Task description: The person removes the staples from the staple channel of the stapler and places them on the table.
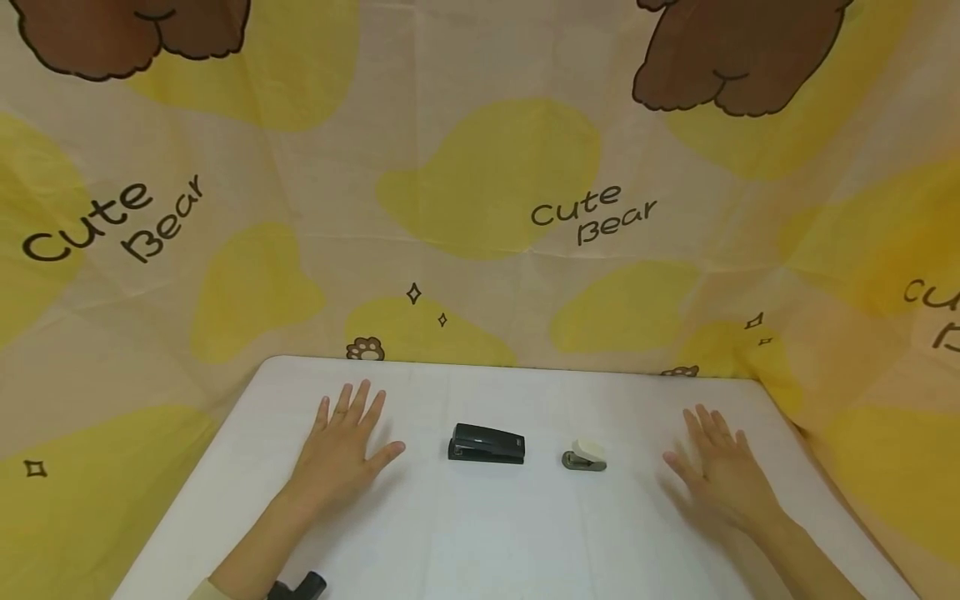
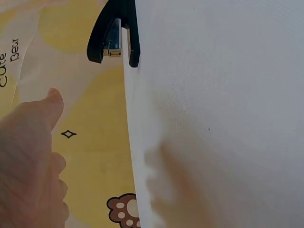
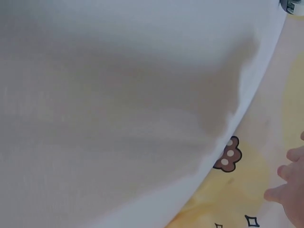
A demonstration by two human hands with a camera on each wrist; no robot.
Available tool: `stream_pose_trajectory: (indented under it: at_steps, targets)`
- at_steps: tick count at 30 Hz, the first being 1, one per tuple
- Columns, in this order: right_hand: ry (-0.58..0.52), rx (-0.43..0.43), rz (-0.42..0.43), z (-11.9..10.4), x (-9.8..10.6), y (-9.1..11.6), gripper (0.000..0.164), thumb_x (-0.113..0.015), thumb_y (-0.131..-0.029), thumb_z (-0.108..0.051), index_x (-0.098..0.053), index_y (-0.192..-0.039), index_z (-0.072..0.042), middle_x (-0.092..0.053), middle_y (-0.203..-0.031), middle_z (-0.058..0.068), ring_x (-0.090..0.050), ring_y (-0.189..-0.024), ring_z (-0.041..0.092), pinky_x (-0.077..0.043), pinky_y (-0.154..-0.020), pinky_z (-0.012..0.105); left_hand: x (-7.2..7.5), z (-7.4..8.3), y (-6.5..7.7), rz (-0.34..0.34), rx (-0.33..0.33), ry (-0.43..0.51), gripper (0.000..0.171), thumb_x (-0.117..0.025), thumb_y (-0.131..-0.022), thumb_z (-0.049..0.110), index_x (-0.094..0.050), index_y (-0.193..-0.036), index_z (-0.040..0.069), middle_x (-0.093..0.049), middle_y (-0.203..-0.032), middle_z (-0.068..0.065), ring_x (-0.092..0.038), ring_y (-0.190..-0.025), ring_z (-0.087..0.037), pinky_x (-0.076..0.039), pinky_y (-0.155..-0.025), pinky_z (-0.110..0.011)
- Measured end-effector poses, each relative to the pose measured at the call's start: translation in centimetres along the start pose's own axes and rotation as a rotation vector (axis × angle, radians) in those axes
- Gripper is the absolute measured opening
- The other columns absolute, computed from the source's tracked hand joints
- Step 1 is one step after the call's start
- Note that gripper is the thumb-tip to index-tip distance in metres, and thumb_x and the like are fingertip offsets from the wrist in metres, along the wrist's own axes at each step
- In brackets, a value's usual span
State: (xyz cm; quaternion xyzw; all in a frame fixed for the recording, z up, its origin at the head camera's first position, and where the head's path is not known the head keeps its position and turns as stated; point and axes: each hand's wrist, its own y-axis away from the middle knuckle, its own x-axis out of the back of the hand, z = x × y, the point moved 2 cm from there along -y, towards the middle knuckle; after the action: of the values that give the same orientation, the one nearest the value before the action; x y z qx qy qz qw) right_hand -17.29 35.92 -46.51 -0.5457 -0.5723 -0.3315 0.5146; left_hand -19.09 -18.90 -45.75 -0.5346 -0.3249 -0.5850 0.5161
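A black stapler (image 1: 487, 444) lies on the white table, its jaw end also showing at the top of the left wrist view (image 2: 96, 42). To its right sits a small grey device with a white lever (image 1: 588, 451); its exact kind is hard to tell. My left hand (image 1: 345, 450) is held left of the stapler, fingers straight and spread, holding nothing. Over the table's right side, my right hand (image 1: 726, 475) has its fingers extended and spread, also holding nothing. Both hands cast shadows on the tabletop and appear raised above it.
The white table (image 1: 495, 533) has rounded far corners. Behind it hangs a beige and yellow cloth (image 1: 480, 275) printed with bears and lettering. A black object (image 1: 306, 586), partly cut off, shows beside the left forearm at the bottom edge.
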Motion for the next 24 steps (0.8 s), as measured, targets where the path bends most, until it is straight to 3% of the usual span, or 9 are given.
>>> stream_pose_trajectory:
  at_steps: [9,24]
  targets:
    - [-0.025,0.007,-0.016,-1.5,-0.2,-0.4,0.085,-0.057,-0.105,-0.051,-0.029,-0.16,0.007,-0.023,-0.166,0.032,-0.017,-0.154,0.052,-0.005,-0.121,0.067,-0.2,1.2,-0.3,0.018,-0.016,-0.007,0.087,-0.06,-0.099,0.06,-0.036,-0.162,0.005,-0.018,-0.171,-0.02,-0.01,-0.158,-0.045,-0.003,-0.123,-0.065]
    - [-0.108,0.034,-0.069,-3.4,-1.5,-1.2,0.094,-0.074,-0.094,-0.051,-0.036,-0.159,0.004,-0.03,-0.164,0.03,-0.027,-0.15,0.052,-0.021,-0.116,0.071,-0.9,2.8,-0.7,0.027,-0.05,0.016,0.086,-0.062,-0.099,0.059,-0.037,-0.162,0.007,-0.022,-0.17,-0.02,-0.012,-0.157,-0.045,-0.004,-0.123,-0.066]
